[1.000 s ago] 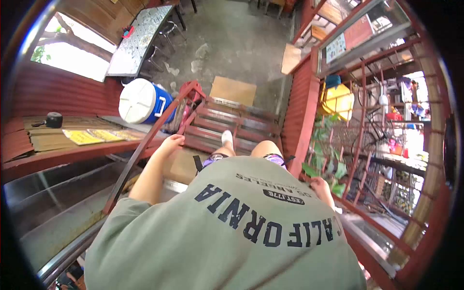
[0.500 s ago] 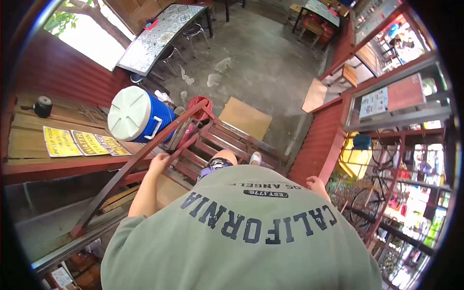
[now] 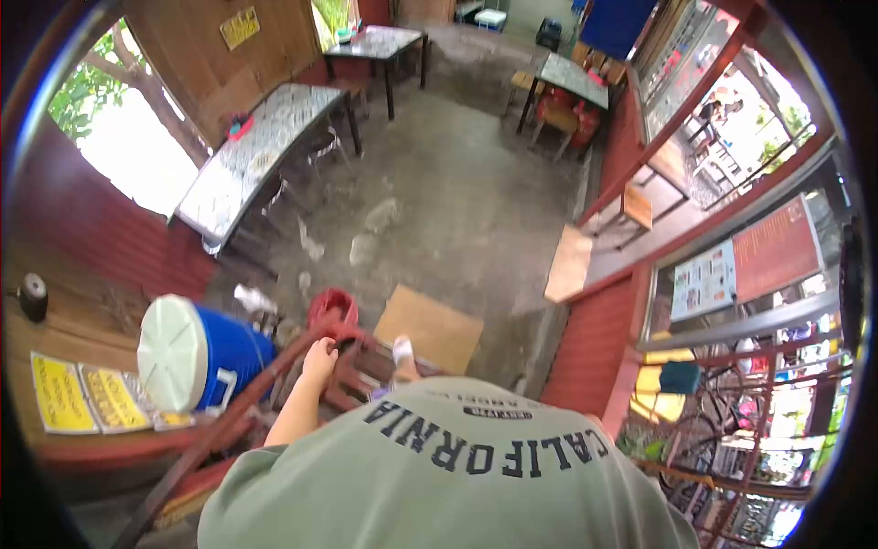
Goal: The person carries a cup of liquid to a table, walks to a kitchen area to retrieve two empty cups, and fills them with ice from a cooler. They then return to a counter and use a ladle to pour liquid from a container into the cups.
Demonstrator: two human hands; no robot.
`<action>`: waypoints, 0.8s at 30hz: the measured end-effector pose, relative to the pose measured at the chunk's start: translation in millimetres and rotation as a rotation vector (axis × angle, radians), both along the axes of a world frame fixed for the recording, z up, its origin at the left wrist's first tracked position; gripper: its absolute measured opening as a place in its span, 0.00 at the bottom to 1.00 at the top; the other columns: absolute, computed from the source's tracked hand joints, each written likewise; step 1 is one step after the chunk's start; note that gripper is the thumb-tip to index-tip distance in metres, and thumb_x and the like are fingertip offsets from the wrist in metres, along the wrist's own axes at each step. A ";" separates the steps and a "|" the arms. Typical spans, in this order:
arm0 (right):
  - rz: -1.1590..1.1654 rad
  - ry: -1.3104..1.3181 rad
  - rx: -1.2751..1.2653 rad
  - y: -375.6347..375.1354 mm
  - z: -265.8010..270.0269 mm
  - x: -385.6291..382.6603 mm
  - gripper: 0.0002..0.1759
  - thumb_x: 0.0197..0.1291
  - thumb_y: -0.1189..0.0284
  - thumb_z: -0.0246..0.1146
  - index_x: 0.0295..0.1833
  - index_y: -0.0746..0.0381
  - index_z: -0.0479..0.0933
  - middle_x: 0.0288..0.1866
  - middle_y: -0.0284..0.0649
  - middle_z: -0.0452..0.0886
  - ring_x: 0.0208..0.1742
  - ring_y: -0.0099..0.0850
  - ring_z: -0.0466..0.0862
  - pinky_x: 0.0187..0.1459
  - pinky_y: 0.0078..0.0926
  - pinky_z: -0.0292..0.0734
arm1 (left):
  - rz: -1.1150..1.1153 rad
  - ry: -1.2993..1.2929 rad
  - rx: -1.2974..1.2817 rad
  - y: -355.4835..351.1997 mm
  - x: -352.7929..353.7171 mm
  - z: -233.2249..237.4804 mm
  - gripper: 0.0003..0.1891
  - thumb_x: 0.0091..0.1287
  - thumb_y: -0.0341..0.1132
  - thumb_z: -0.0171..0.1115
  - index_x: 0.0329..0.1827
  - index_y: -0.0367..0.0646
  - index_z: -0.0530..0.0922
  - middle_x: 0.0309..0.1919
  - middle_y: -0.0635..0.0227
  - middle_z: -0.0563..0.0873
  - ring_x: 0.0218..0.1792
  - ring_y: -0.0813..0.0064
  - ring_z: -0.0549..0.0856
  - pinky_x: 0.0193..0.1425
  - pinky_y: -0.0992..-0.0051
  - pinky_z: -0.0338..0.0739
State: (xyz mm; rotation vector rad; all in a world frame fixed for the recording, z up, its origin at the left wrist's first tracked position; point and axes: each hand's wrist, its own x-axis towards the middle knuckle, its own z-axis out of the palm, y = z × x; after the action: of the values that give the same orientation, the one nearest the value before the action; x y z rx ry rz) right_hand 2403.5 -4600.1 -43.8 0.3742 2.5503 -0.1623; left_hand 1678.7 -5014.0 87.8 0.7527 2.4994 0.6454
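Note:
My left hand (image 3: 318,359) is at the red-brown handrail (image 3: 261,389) of a short stairway, near the rail's lower end, with its fingers curled against it. My right hand is hidden past the right side of my green T-shirt (image 3: 439,476). Below the rail, the red steps (image 3: 352,371) show only in part. A foot in a white shoe (image 3: 403,348) is at the brown mat (image 3: 428,328) on the floor.
A blue cooler (image 3: 229,357) with a white lid stands left of the rail, beside yellow signs (image 3: 62,393). A red bucket (image 3: 333,311) is at the stair foot. Patterned tables (image 3: 261,156) line the left; a red corrugated wall (image 3: 590,352) borders the right.
I have moved forward and down the steps. My left hand has slid further down along the rail. My right hand has gone out of sight, and more of the room ahead shows.

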 end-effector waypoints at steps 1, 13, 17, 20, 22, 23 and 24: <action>-0.033 0.006 0.047 13.5 0.4 -9.3 0.06 0.49 0.66 0.64 0.28 0.56 0.82 0.30 0.42 0.84 0.35 0.40 0.83 0.33 0.42 0.78 | -0.031 0.000 -0.015 33.3 -35.5 -10.7 0.17 0.60 0.36 0.61 0.51 0.42 0.76 0.35 0.58 0.83 0.38 0.61 0.82 0.44 0.63 0.77; -1.381 -0.068 -0.421 206.8 -147.2 -309.2 0.11 0.53 0.64 0.62 0.36 0.59 0.82 0.37 0.45 0.84 0.40 0.37 0.84 0.40 0.38 0.77 | 0.301 -1.151 0.109 366.6 -287.6 -203.9 0.20 0.67 0.48 0.56 0.58 0.50 0.73 0.47 0.65 0.81 0.45 0.71 0.81 0.48 0.68 0.74; -1.234 -0.118 -0.434 359.1 -210.6 -431.4 0.13 0.53 0.63 0.62 0.38 0.60 0.82 0.38 0.46 0.84 0.40 0.37 0.84 0.41 0.38 0.77 | 0.091 -0.945 0.048 437.5 -422.8 -208.0 0.22 0.66 0.50 0.56 0.60 0.50 0.72 0.49 0.63 0.80 0.47 0.69 0.81 0.50 0.66 0.74; -1.098 -0.173 -0.404 507.4 -266.0 -540.1 0.14 0.53 0.62 0.62 0.40 0.60 0.81 0.38 0.46 0.84 0.40 0.38 0.84 0.42 0.38 0.77 | 0.419 -0.532 0.295 478.2 -538.9 -280.4 0.20 0.66 0.46 0.56 0.56 0.46 0.75 0.40 0.69 0.83 0.34 0.76 0.81 0.36 0.72 0.75; -0.971 -0.218 -0.371 604.2 -289.7 -611.1 0.15 0.53 0.62 0.62 0.41 0.60 0.81 0.39 0.46 0.84 0.40 0.38 0.84 0.42 0.38 0.77 | 0.715 -0.181 0.234 495.8 -558.4 -345.4 0.17 0.67 0.43 0.52 0.52 0.44 0.78 0.40 0.65 0.84 0.35 0.75 0.82 0.36 0.71 0.75; -0.869 -0.238 -0.337 652.8 -296.0 -652.0 0.16 0.53 0.62 0.62 0.42 0.61 0.81 0.39 0.47 0.84 0.40 0.38 0.84 0.43 0.38 0.77 | 0.862 -0.015 0.200 505.9 -567.5 -374.9 0.16 0.68 0.42 0.50 0.50 0.44 0.79 0.39 0.64 0.84 0.36 0.75 0.82 0.36 0.71 0.75; -0.723 -0.253 -0.287 703.2 -300.6 -694.0 0.16 0.53 0.61 0.62 0.42 0.61 0.81 0.39 0.47 0.84 0.40 0.38 0.84 0.43 0.38 0.77 | 0.890 -0.026 0.044 517.1 -568.5 -391.0 0.16 0.68 0.42 0.50 0.50 0.43 0.79 0.40 0.63 0.84 0.37 0.73 0.82 0.37 0.71 0.75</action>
State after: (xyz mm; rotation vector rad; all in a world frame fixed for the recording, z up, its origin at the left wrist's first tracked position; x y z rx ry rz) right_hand 1709.5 -3896.9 -344.4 1.1056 2.0015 -0.6868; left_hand 1110.2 -4496.9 -303.2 -0.4174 2.7286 0.9717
